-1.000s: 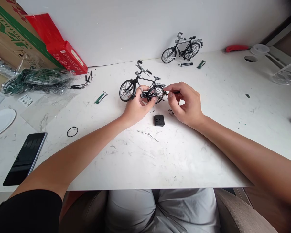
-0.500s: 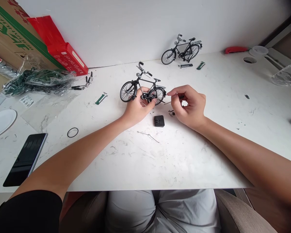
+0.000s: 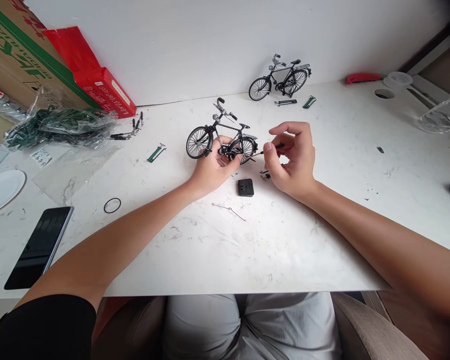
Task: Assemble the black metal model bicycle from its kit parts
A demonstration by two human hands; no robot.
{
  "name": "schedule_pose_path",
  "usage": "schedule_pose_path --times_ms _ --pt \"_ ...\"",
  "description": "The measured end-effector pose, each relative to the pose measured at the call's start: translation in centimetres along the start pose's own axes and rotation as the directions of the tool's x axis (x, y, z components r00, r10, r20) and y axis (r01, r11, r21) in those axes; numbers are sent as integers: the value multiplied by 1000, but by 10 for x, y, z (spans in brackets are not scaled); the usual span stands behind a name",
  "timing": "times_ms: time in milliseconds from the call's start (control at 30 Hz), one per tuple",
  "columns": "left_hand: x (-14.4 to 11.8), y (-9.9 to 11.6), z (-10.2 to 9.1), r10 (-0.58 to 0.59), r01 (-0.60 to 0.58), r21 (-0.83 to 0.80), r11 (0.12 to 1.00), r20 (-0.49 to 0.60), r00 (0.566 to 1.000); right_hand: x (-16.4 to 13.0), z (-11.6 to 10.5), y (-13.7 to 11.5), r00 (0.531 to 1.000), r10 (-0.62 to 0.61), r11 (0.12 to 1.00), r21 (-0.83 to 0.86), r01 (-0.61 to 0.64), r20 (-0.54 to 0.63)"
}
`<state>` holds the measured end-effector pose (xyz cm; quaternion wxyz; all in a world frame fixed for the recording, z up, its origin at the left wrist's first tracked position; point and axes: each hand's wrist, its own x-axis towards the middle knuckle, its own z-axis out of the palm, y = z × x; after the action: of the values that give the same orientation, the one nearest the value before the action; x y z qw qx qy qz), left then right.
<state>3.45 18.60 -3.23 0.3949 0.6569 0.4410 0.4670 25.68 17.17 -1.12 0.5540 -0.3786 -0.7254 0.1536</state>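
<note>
A small black model bicycle (image 3: 221, 132) is upright in my left hand (image 3: 213, 167), whose thumb and fingers close around its lower frame and rear wheel. In my right hand (image 3: 292, 155) is a thin screwdriver (image 3: 264, 151) with a dark handle, held by the thumb and fingers while the index finger is raised off it. The shaft points left and its tip is at the rear wheel's hub; whether it touches a screw is too small to tell. Below the hands lie a black square piece (image 3: 245, 187), a thin metal rod (image 3: 228, 211) and small dark parts (image 3: 265, 175).
A second model bicycle (image 3: 281, 80) stands against the wall, with small green-and-black parts (image 3: 309, 102) before it. At left are a red box (image 3: 101, 85), plastic-bagged green parts (image 3: 63, 122), a black ring (image 3: 112, 205), a phone (image 3: 39, 247) and a white lid (image 3: 3, 192).
My right index finger has lifted away from the screwdriver. The screwdriver's shaft now reaches the rear wheel at a steeper slant. My left hand and the model bicycle have barely moved.
</note>
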Motion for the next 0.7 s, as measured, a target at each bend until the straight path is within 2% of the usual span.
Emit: schedule_pose_path --times_ms 167,600,700 --pt "0 2 -1 -1 0 7 1000 14 1000 0 0 1 1000 -2 1000 11 1 15" --pt "-1 3 -1 -5 4 24 1000 22 1000 3 -1 2 993 -115 993 9 115 9" --pt "-1 4 -1 4 -5 21 1000 15 1000 4 -1 1 995 -103 995 19 103 7"
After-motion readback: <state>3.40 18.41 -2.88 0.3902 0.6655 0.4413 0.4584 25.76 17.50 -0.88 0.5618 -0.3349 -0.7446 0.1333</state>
